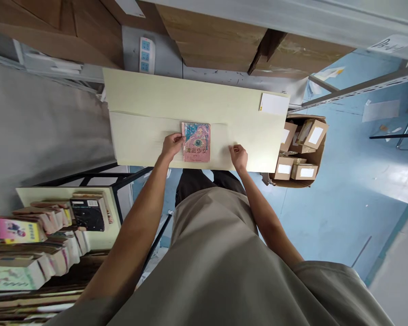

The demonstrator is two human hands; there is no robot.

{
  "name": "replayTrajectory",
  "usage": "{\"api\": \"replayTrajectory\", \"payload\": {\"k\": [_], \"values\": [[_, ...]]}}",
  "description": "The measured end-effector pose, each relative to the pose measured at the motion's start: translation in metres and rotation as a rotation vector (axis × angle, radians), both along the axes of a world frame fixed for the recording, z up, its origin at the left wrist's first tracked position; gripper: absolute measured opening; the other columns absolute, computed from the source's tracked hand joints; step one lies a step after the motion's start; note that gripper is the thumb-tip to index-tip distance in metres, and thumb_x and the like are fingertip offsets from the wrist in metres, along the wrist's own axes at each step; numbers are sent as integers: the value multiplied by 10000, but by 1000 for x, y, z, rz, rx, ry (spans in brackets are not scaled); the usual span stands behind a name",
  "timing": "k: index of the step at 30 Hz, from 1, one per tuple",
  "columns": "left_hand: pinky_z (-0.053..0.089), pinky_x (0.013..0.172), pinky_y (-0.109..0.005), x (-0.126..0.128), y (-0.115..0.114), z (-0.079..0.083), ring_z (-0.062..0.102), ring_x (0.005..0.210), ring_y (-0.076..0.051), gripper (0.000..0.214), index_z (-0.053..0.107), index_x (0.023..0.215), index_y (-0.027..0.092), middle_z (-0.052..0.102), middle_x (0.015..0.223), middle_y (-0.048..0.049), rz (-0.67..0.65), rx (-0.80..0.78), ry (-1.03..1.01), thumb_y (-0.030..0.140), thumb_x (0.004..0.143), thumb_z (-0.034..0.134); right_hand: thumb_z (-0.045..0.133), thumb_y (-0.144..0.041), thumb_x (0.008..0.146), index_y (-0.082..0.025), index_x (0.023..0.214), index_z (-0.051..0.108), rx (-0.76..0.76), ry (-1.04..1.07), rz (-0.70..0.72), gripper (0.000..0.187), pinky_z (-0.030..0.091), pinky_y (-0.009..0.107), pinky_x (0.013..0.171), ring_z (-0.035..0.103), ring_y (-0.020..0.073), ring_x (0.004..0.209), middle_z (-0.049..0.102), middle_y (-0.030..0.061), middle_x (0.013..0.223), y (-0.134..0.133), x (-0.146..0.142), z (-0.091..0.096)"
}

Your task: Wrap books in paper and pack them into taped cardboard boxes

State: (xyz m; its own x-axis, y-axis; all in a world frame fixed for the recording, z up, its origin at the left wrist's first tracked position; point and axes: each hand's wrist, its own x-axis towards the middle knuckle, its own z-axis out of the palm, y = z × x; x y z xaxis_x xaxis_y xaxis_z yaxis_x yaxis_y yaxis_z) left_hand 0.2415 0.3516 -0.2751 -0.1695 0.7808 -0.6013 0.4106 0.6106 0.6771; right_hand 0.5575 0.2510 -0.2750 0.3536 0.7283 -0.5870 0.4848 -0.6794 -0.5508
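A worn book (197, 144) with a pink and blue cover lies on the pale cream tabletop (258, 131) in front of me. My left hand (172, 145) is at its left edge, with thumb and fingers closed on that edge. To the right of the book, and apart from it, my right hand (238, 157) is held low over the table near its front edge. The fingers of that hand are curled together, and what they hold, if anything, cannot be made out. A faint straight edge runs across the tabletop behind the book.
A white card (274, 103) lies at the table's back right. Beyond the table are a power strip (147, 55) and large cardboard boxes (214, 36). An open carton (314, 174) of small boxes stands at right. Stacked books (90, 210) fill the lower left.
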Motion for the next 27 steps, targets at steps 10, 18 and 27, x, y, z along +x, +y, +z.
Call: {"api": "replayTrajectory", "payload": {"k": [10,18,27], "values": [[548,868,-296,27,3,-3,739,923,-220,158,770,910,163,818,941,-60,3,40,-25,316,869,780,643,-491,1108,-230,912,716,135,-45,60,335,612,412,912,765,283,925,834,141,988,34,40,8],[561,869,-312,31,6,-2,735,919,-237,145,750,868,191,792,864,-43,-43,36,4,333,876,779,632,-480,1105,-266,899,624,90,-24,96,298,560,379,851,778,272,899,844,123,976,36,38,42],[616,950,-355,29,3,-9,783,980,-263,203,795,964,177,845,980,-87,-18,65,33,360,875,791,644,-515,1156,-258,982,700,260,103,281,315,642,372,919,807,232,911,849,85,1073,48,-30,70]]}}
